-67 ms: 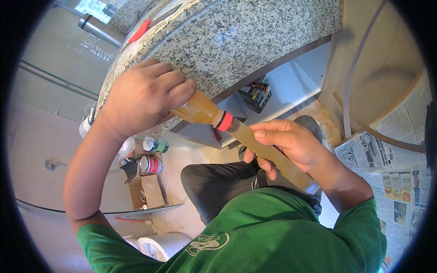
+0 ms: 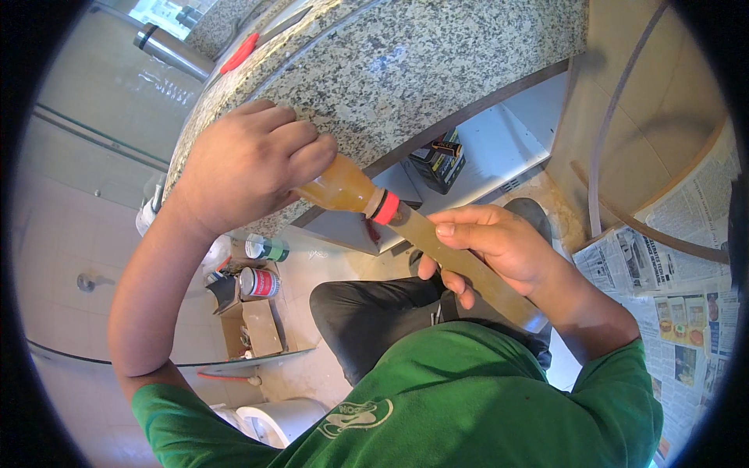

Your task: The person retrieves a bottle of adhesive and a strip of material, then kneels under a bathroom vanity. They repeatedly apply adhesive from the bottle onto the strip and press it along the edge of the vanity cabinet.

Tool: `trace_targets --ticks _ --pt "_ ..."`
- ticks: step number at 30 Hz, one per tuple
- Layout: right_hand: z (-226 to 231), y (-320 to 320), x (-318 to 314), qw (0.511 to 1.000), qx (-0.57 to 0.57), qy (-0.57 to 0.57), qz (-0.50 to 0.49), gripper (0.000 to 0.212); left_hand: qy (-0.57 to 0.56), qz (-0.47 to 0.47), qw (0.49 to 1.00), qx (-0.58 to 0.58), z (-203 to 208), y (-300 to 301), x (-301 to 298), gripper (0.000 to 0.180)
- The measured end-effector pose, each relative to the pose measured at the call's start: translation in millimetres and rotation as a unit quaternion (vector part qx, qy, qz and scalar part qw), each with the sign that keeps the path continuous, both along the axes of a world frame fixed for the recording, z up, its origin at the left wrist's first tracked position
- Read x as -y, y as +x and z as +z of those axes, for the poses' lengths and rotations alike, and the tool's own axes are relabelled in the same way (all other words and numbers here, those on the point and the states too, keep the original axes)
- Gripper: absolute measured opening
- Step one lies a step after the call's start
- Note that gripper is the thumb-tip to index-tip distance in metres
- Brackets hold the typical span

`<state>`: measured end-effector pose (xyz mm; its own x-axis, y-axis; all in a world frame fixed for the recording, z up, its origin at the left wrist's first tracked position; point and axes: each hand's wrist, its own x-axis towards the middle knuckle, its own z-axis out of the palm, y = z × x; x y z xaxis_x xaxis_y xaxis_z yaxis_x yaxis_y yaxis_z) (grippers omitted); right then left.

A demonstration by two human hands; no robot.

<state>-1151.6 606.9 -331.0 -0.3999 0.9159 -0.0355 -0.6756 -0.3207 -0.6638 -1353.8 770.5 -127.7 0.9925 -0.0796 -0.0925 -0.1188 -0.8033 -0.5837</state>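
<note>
Currently our left hand (image 2: 246, 168) grips a translucent amber plastic bottle (image 2: 339, 187) with a red collar, joined to a long tan tube (image 2: 468, 273) clasped in our right hand (image 2: 499, 242), below the speckled granite countertop (image 2: 421, 70); newspaper (image 2: 671, 265) covers the tiled floor.

1. Bottle (image 2: 341, 187) in left hand (image 2: 246, 168): amber-orange, translucent; red collar at its mouth.
2. Tube (image 2: 468, 269) in right hand (image 2: 499, 246): dull yellow-tan.
3. Counter (image 2: 406, 70) behind left hand: speckled grey-black-beige granite.
4. Shirt (image 2: 437, 398) below both hands: green.
5. Newspaper (image 2: 679, 281) right of right hand: white, coloured print.
</note>
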Motion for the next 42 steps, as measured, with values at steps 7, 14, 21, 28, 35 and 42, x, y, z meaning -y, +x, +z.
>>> trace_targets --ticks 7,14,21,28,35,42 --pt "2 1 -4 1.000 0.020 0.000 -0.002 0.037 0.015 -0.004 1.000 -0.001 -4 3 -2 0.037" --pt "2 -3 0 1.000 0.021 -0.014 0.012 0.040 0.013 0.008 1.000 0.009 -13 -1 -4 0.033" --pt "2 -1 12 0.999 -0.048 0.003 0.020 0.044 -0.031 0.049 0.998 0.001 -29 -15 -18 0.048" --pt "-20 22 25 0.993 -0.056 0.004 -0.101 0.048 -0.144 0.128 0.979 0.064 -82 -37 -24 0.060" --pt "-57 88 11 0.953 -0.005 -0.034 -0.302 0.047 -0.368 0.275 0.871 0.173 -231 -109 -4 0.060" --pt "-90 160 -17 0.892 0.043 -0.055 -0.447 0.046 -0.594 0.444 0.580 0.339 -356 -126 53 0.046"
